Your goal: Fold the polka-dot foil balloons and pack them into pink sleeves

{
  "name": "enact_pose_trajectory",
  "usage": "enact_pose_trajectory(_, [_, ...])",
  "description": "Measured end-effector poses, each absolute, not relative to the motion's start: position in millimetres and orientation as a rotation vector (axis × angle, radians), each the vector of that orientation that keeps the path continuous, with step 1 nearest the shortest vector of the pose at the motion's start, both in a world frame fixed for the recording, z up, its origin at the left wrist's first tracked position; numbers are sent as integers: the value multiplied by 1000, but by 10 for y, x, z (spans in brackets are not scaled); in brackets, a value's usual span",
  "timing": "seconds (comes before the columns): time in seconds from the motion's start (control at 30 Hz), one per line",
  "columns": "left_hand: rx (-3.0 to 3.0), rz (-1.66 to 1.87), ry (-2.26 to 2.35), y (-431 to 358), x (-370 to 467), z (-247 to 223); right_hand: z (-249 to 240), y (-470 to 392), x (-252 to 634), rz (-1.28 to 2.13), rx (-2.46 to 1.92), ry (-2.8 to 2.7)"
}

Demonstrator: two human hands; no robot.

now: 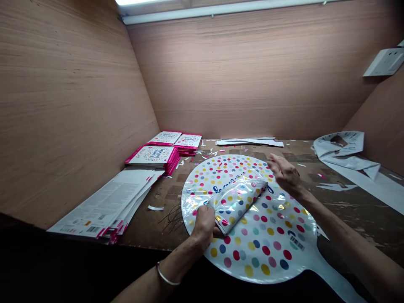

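A large round flat foil balloon point(265, 256) with coloured dots, blue script and a pale tail lies in front of me, overhanging the table's front edge. On top of it is a smaller folded foil balloon point(240, 200) with the same dots. My left hand point(203, 225) is closed on the folded balloon's lower left corner. Past its upper right end, my right hand point(285, 173) hovers over or rests on the large balloon's edge; which one I cannot tell. Its fingers are loosely bent and somewhat apart, with nothing visible in them.
Stacks of pink-edged printed packets point(154, 155) stand at the back left, beside a fanned pile of printed cards point(107, 202). White strips point(249, 142) lie along the back wall. Crumpled white film point(344, 151) is at right. Paper scraps and thin dark wires point(173, 216) litter the tabletop.
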State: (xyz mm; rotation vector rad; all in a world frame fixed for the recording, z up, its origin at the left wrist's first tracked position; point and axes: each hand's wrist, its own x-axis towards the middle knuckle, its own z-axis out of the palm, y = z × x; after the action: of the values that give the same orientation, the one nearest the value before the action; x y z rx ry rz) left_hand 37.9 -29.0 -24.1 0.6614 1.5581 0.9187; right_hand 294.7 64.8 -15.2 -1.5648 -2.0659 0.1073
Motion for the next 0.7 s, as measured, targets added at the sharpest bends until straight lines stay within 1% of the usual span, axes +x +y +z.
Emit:
enact_pose_trajectory(0.07, [596, 920, 1522, -314, 455, -246, -161, 346, 2772, 16, -1281, -2246])
enact_pose_trajectory(0.13, [569, 932, 1481, -387, 530, -240, -225, 56, 2545, 13, -1001, -2537])
enact_pose_trajectory(0.2, [563, 934, 1431, -490, 558, -202, -301, -140, 2355, 104, -872, -2735])
enact_pose_trajectory(0.27, [644, 941, 1412, -590, 507, -110, -346, -223, 2263, 231, -826, -2798])
enact_pose_trajectory(0.33, [922, 1057, 1466, -645, 397, 33, -345, -242, 2270, 360, -769, -2789])
enact_pose_trajectory(0.4, [1371, 1171, 1413, -612, 285, 182, -315, -253, 2330, 507, -673, -2781])
enact_pose_trajectory(0.43, [1587, 1145, 1292, -557, 247, 236, -298, -263, 2364, 596, -626, -2774])
enact_pose_trajectory(0.47, [1736, 1046, 1121, -476, 223, 263, -285, -275, 2394, 696, -584, -2757])
enact_pose_trajectory(0.5, [1799, 905, 946, -374, 214, 260, -276, -284, 2419, 807, -563, -2724])
enact_pose_trajectory(0.57, [1699, 660, 738, -133, 218, 166, -274, -275, 2450, 1099, -615, -2556])
enact_pose_trajectory(0.63, [1455, 575, 791, 108, 226, 3, -284, -204, 2457, 1471, -860, -2121])
enact_pose_trajectory(0.7, [1293, 570, 939, 309, 228, -152, -288, -68, 2440, 1685, -1157, -1552])
